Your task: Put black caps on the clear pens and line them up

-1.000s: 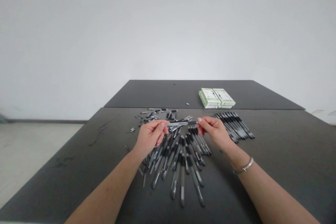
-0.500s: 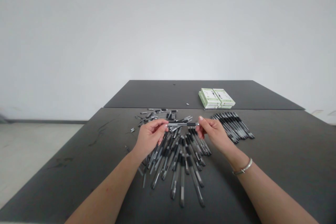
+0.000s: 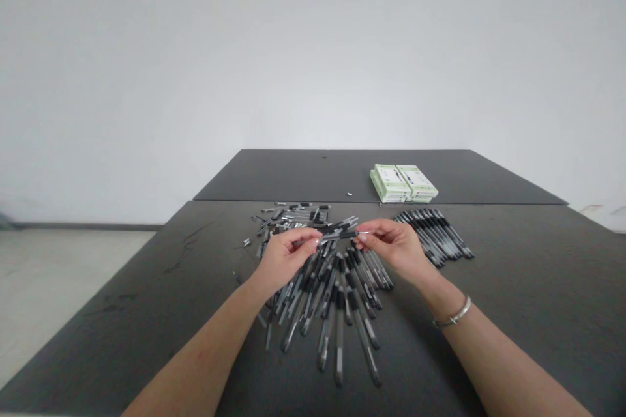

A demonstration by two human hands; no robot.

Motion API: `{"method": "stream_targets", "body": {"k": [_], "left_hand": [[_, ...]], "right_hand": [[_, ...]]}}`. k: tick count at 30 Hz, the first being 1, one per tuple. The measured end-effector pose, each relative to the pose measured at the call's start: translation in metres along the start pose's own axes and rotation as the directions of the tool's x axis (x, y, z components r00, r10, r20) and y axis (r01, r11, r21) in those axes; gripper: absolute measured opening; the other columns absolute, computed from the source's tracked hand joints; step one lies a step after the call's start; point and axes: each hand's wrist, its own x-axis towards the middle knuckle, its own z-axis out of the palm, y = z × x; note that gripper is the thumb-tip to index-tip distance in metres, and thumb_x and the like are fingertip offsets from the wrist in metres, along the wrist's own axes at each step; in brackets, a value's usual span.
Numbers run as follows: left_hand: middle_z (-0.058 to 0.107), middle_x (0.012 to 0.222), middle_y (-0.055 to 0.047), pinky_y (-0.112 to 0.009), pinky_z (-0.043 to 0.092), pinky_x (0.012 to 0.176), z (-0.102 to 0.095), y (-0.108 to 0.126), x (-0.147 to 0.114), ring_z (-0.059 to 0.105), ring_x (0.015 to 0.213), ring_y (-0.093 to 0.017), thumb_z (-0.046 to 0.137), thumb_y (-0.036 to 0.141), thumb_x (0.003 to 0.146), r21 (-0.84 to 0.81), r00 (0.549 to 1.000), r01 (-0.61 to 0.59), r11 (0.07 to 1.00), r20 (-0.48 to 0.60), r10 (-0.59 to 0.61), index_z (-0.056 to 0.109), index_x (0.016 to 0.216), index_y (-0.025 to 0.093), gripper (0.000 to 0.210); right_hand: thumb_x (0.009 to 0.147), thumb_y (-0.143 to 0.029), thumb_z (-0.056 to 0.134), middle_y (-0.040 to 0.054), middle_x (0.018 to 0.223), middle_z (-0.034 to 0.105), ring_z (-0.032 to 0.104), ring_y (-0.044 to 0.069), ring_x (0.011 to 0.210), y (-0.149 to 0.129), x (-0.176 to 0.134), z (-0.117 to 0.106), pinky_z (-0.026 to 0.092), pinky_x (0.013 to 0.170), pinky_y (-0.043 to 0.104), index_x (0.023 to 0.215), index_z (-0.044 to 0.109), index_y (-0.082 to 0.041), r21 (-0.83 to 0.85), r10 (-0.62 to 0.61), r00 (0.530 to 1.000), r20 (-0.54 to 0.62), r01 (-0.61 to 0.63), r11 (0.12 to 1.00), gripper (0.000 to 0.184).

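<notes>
My left hand (image 3: 288,254) is closed in a pinch round the clear barrel of a pen (image 3: 337,236). The pen lies nearly level, its black grip pointing right. At that end my right hand (image 3: 394,244), with a metal bangle (image 3: 452,313) on the wrist, pinches the pen's shiny tip end between thumb and fingers. I cannot make out whether the tip is a separate piece. Below both hands spreads a fan of clear pens with black grips (image 3: 340,326) on the dark table.
To the right lies a neat row of capped pens (image 3: 435,234). Loose pen parts (image 3: 298,214) are heaped behind my left hand. Green and white boxes (image 3: 403,182) stand stacked at the back, and a small metal piece (image 3: 349,194) lies left of them.
The right hand has shifted slightly left, with its fingers now further over the pen's tip end. My left hand has moved a little right and tilted the pen slightly.
</notes>
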Motion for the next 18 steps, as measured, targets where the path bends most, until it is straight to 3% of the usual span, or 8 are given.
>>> {"method": "stream_targets", "body": {"k": [3, 6, 12, 15, 18], "left_hand": [[0.071, 0.084, -0.005, -0.024, 0.048, 0.068, -0.0014, 0.0016, 0.0005, 0.064, 0.075, -0.015, 0.060, 0.023, 0.083, 0.170, 0.992, -0.119, 0.978, 0.054, 0.111, 0.074, 0.094, 0.017, 0.018], [0.068, 0.077, -0.004, -0.023, 0.046, 0.062, -0.0022, 0.0029, 0.0005, 0.060, 0.067, -0.013, 0.059, 0.022, 0.085, 0.224, 0.985, -0.168, 0.960, 0.068, 0.157, 0.074, 0.096, 0.018, 0.020], [0.062, 0.071, -0.003, -0.022, 0.042, 0.057, -0.0018, 0.0048, 0.0006, 0.056, 0.062, -0.012, 0.059, 0.021, 0.085, 0.230, 0.981, -0.194, 0.954, 0.078, 0.180, 0.075, 0.094, 0.016, 0.019], [0.063, 0.071, -0.003, -0.023, 0.042, 0.058, -0.0027, 0.0033, 0.0015, 0.056, 0.062, -0.013, 0.058, 0.023, 0.085, 0.234, 0.983, -0.179, 0.956, 0.077, 0.165, 0.075, 0.094, 0.016, 0.020], [0.068, 0.078, -0.005, -0.024, 0.045, 0.063, -0.0038, 0.0014, 0.0021, 0.061, 0.070, -0.015, 0.058, 0.024, 0.085, 0.238, 0.986, -0.164, 0.957, 0.057, 0.155, 0.075, 0.093, 0.017, 0.019]], "right_hand": [[0.071, -0.041, 0.074, 0.0039, 0.066, 0.070, 0.063, 0.015, 0.060, 0.0016, -0.0005, 0.0028, 0.051, 0.057, 0.027, 0.084, 0.069, -0.016, -0.023, 0.019, 0.999, 0.040, -0.018, 1.000, 0.028], [0.076, -0.044, 0.070, 0.0029, 0.064, 0.068, 0.061, 0.013, 0.056, 0.0027, -0.0014, 0.0039, 0.049, 0.054, 0.025, 0.077, 0.068, -0.016, -0.103, 0.025, 0.998, 0.058, -0.019, 0.995, 0.028], [0.085, -0.057, 0.052, 0.0013, 0.049, 0.058, 0.053, 0.010, 0.044, 0.0038, -0.0043, 0.0058, 0.043, 0.046, 0.022, 0.060, 0.061, -0.015, -0.200, 0.103, 0.992, 0.067, -0.087, 0.976, 0.050], [0.088, -0.057, 0.047, 0.0039, 0.056, 0.063, 0.057, 0.012, 0.049, 0.0009, -0.0050, 0.0046, 0.046, 0.050, 0.024, 0.070, 0.064, -0.014, -0.135, 0.094, 0.989, 0.110, -0.079, 0.988, 0.050], [0.084, -0.049, 0.060, 0.0051, 0.072, 0.069, 0.063, 0.015, 0.063, -0.0023, -0.0047, 0.0022, 0.050, 0.059, 0.026, 0.094, 0.064, -0.016, -0.051, 0.020, 0.989, 0.144, -0.013, 0.999, 0.034]]}}
